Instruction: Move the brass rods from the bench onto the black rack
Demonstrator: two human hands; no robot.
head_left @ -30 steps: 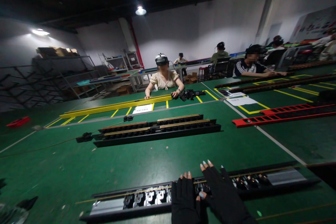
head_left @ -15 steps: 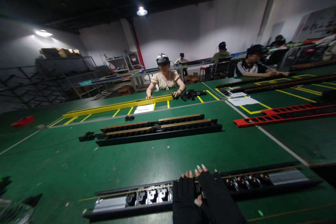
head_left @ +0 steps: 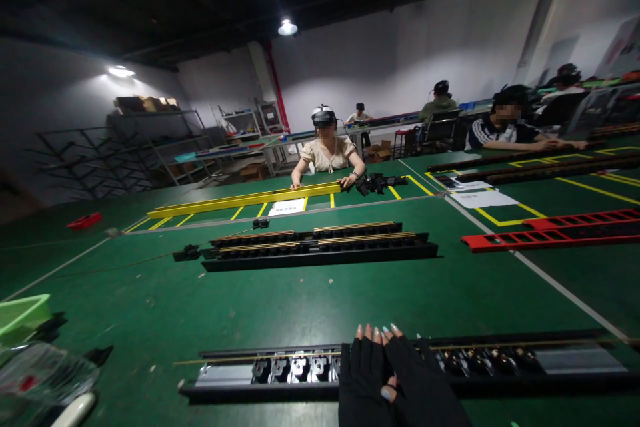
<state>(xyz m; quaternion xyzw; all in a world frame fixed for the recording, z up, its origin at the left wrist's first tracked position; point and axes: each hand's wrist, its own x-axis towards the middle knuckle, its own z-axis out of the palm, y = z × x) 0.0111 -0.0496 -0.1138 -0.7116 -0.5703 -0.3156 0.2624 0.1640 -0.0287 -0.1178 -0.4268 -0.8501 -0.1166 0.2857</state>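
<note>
Black fingerless gloves on left hand (head_left: 367, 380) & right hand (head_left: 420, 383); nails pale. Under fingers (head_left: 369, 335): black rail (head_left: 500, 363) w/ brass strip, silver ends. Desk (head_left: 300, 307) green, yellow/white lines. Beyond fingers, to the right: red rail (head_left: 550, 237).

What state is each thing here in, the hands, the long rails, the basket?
left hand: open, flat on near black rail.
right hand: open, flat on same rail, beside left hand.
near black rail: lying flat, top uncovered.
red rail: lying flat.
green basket: upright.
</note>
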